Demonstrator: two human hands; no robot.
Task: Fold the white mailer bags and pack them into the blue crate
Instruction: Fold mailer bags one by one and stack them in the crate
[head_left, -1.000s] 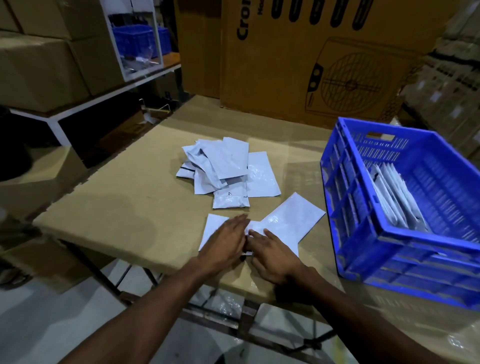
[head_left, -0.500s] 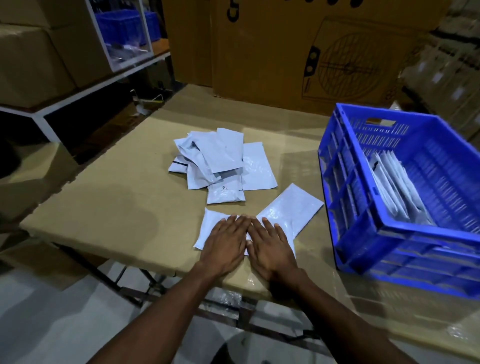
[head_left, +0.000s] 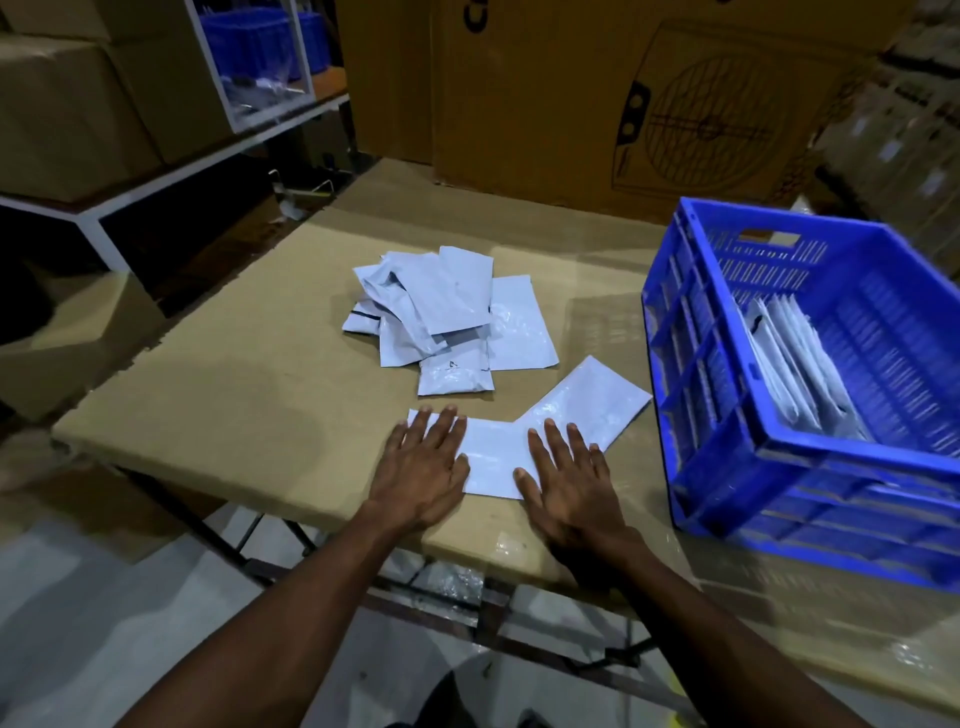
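Observation:
A white mailer bag (head_left: 493, 457) lies flat near the table's front edge. My left hand (head_left: 423, 467) presses its left end with straight fingers. My right hand (head_left: 569, 480) presses its right end the same way. A second flat bag (head_left: 592, 402) angles away to the right, partly under the first. Behind them sits a loose heap of white mailer bags (head_left: 447, 317). The blue crate (head_left: 727, 467) stands at the right, with several folded bags (head_left: 789, 369) leaning upright inside it.
The cardboard-covered table (head_left: 234, 405) ends just in front of my hands. A large printed carton (head_left: 649, 93) stands behind the table. Cardboard boxes (head_left: 67, 104) and a white shelf frame with blue crates (head_left: 260, 47) fill the back left.
My hands were together at the middle of the bag. They have slid apart to its two ends, fingers flat, smoothing it down.

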